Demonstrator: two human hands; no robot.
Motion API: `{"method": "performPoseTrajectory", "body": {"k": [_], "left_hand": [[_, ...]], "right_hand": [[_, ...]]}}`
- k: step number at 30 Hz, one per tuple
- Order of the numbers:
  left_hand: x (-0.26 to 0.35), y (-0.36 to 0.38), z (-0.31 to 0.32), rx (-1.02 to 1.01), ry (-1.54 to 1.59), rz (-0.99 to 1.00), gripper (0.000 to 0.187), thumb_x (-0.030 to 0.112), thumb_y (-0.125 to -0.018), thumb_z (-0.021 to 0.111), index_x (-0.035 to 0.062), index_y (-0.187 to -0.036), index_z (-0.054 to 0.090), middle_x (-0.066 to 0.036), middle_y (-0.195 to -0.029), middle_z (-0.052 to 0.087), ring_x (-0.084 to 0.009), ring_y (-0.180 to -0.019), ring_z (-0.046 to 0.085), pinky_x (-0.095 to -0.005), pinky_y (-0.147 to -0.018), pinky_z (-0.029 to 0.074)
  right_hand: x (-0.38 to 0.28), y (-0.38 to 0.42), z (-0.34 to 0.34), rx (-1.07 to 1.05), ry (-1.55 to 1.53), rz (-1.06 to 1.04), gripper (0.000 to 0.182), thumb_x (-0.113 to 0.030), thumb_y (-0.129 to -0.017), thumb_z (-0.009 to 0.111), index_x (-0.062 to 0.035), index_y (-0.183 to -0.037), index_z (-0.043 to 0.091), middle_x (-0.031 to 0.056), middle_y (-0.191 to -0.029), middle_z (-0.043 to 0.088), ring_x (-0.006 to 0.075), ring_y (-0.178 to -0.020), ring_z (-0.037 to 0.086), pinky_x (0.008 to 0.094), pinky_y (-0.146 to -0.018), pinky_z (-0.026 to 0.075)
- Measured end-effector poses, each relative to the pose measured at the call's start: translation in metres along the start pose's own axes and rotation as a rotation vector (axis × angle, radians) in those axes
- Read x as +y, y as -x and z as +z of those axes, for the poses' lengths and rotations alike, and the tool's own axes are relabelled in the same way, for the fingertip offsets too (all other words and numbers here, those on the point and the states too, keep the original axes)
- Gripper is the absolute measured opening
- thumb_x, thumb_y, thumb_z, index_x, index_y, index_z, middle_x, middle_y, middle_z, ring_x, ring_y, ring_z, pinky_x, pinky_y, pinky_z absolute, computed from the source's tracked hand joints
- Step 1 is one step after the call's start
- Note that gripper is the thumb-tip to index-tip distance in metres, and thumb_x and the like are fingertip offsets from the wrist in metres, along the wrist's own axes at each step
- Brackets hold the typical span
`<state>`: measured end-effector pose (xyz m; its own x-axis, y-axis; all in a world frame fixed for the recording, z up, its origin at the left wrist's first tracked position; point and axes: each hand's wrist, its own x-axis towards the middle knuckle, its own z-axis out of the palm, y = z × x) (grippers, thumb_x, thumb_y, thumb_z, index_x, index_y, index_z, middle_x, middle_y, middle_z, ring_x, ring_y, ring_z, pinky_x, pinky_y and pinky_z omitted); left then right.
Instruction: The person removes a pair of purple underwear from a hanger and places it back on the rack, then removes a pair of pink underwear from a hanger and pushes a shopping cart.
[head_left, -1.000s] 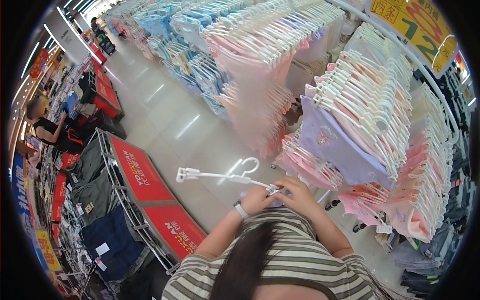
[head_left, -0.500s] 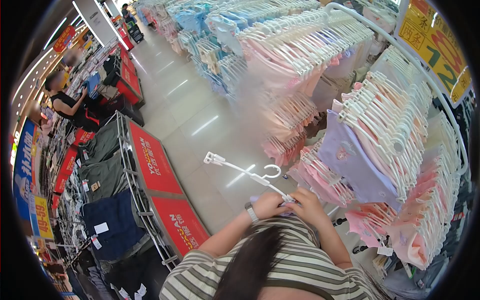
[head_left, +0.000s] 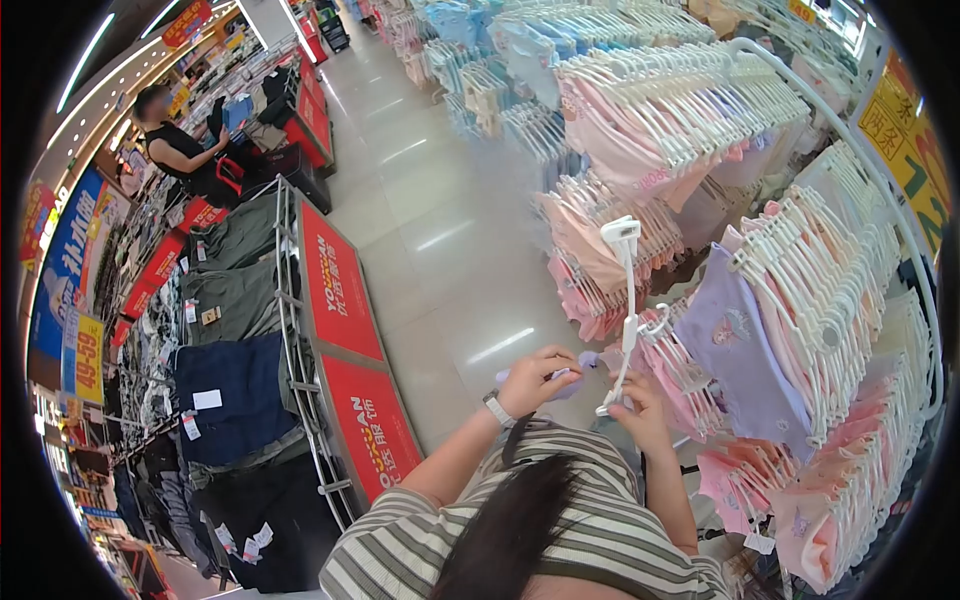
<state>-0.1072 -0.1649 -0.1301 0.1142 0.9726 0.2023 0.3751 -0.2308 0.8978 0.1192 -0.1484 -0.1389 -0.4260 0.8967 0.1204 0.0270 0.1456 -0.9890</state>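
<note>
My left hand [head_left: 541,381] is closed on a bunched lavender garment [head_left: 568,384], most of it hidden by the fingers. A loose end of it sticks out toward my right hand. My right hand [head_left: 640,408] grips a white plastic clip hanger [head_left: 628,300] near its lower clip. The hanger stands nearly upright, its upper clip pointing away from me and its hook to the right. Just beyond my right hand, a lavender pair of underpants [head_left: 735,345] hangs at the front of a rack row.
White hangers with pastel underpants [head_left: 640,130] fill the racks on the right, under a curved white rail [head_left: 880,170]. To the left stands a bin of dark trousers [head_left: 235,390] with red panels [head_left: 345,290]. Further back, a person [head_left: 185,150] handles clothes beside the tiled aisle [head_left: 420,240].
My hands have moved apart. The hanger has swung from leaning left to nearly upright in my right hand, while the lavender garment now shows in my left. The view has shifted left.
</note>
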Motion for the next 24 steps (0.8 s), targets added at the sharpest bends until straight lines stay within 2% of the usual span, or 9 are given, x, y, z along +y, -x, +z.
{"method": "performPoseTrajectory", "body": {"k": [2,6,9,12,14,18,20,23,24], "left_hand": [[0.004,0.001,0.006,0.057,0.174,0.031,0.015,0.013,-0.081,0.062,0.0047,-0.093,0.066,-0.008,-0.098,0.059,-0.0209,-0.085,0.058,-0.0309,-0.075,0.047],[0.004,0.009,0.021,0.149,0.298,-0.01,0.016,0.01,-0.08,0.062,0.0044,-0.095,0.066,-0.007,-0.101,0.057,-0.022,-0.093,0.055,-0.0338,-0.081,0.044],[-0.006,0.012,0.025,0.202,0.334,-0.062,0.017,0.009,-0.08,0.061,0.0054,-0.095,0.067,-0.007,-0.1,0.057,-0.0254,-0.096,0.053,-0.0369,-0.086,0.041],[0.01,0.009,0.005,0.237,0.084,0.158,0.017,0.008,-0.08,0.06,0.0075,-0.095,0.068,-0.008,-0.093,0.058,-0.0255,-0.094,0.054,-0.0375,-0.089,0.038],[0.02,0.014,-0.006,0.168,-0.015,0.039,0.017,0.009,-0.081,0.059,0.0066,-0.096,0.067,-0.009,-0.084,0.06,-0.0235,-0.086,0.056,-0.0335,-0.081,0.042],[0.024,0.026,-0.015,0.214,0.155,-0.234,0.016,0.009,-0.081,0.059,0.0039,-0.095,0.066,-0.011,-0.078,0.061,-0.02,-0.076,0.058,-0.0292,-0.071,0.045],[0.03,0.029,-0.027,0.379,0.016,-0.253,0.015,0.01,-0.082,0.059,0.0022,-0.094,0.066,-0.011,-0.078,0.063,-0.0167,-0.068,0.057,-0.0261,-0.062,0.044],[0.031,0.033,-0.044,0.717,-0.029,-0.204,0.013,0.011,-0.085,0.058,0.0027,-0.09,0.066,-0.009,-0.074,0.06,-0.0135,-0.065,0.053,-0.0253,-0.061,0.043],[0.026,0.036,-0.052,0.722,-0.033,-0.209,0.013,0.011,-0.085,0.058,0.0027,-0.09,0.066,-0.009,-0.074,0.06,-0.0135,-0.065,0.053,-0.0253,-0.061,0.043]], "right_hand": [[-0.008,-0.004,0.012,-0.063,0.044,-0.022,0.023,-0.005,-0.066,0.072,-0.0002,-0.087,0.063,0.0089,-0.111,0.057,0.0215,-0.104,0.052,0.0318,-0.088,0.04],[-0.013,-0.008,0.023,-0.177,0.104,-0.037,0.022,-0.005,-0.067,0.071,-0.0002,-0.087,0.063,0.0102,-0.113,0.057,0.0217,-0.106,0.052,0.0318,-0.09,0.04],[-0.01,-0.007,0.027,-0.205,0.031,0.121,0.02,-0.004,-0.068,0.071,-0.0003,-0.086,0.063,0.0106,-0.113,0.057,0.0221,-0.106,0.053,0.0324,-0.089,0.04],[-0.008,-0.008,0.03,-0.207,0.06,0.032,0.019,-0.007,-0.069,0.071,0.0004,-0.086,0.064,0.0111,-0.108,0.06,0.0208,-0.101,0.055,0.0314,-0.086,0.042],[-0.014,-0.011,0.032,-0.274,0.115,0.215,0.02,-0.01,-0.071,0.069,0.002,-0.087,0.064,0.0116,-0.099,0.063,0.0193,-0.095,0.057,0.0304,-0.083,0.042],[-0.013,-0.019,0.041,-0.309,0.096,0.2,0.024,-0.013,-0.073,0.068,0.0029,-0.09,0.065,0.0108,-0.09,0.065,0.0173,-0.087,0.059,0.029,-0.08,0.043],[-0.023,-0.026,0.044,-0.36,0.067,0.192,0.024,-0.013,-0.074,0.068,0.0031,-0.091,0.065,0.0104,-0.088,0.066,0.0165,-0.083,0.06,0.029,-0.078,0.045],[-0.029,-0.032,0.045,-0.385,0.045,0.175,0.025,-0.014,-0.074,0.068,0.0031,-0.092,0.065,0.0099,-0.087,0.066,0.0153,-0.082,0.06,0.0286,-0.076,0.045],[-0.027,-0.032,0.045,-0.392,0.042,0.176,0.025,-0.014,-0.074,0.068,0.0031,-0.092,0.065,0.0099,-0.087,0.066,0.0153,-0.082,0.06,0.0286,-0.076,0.045]]}}
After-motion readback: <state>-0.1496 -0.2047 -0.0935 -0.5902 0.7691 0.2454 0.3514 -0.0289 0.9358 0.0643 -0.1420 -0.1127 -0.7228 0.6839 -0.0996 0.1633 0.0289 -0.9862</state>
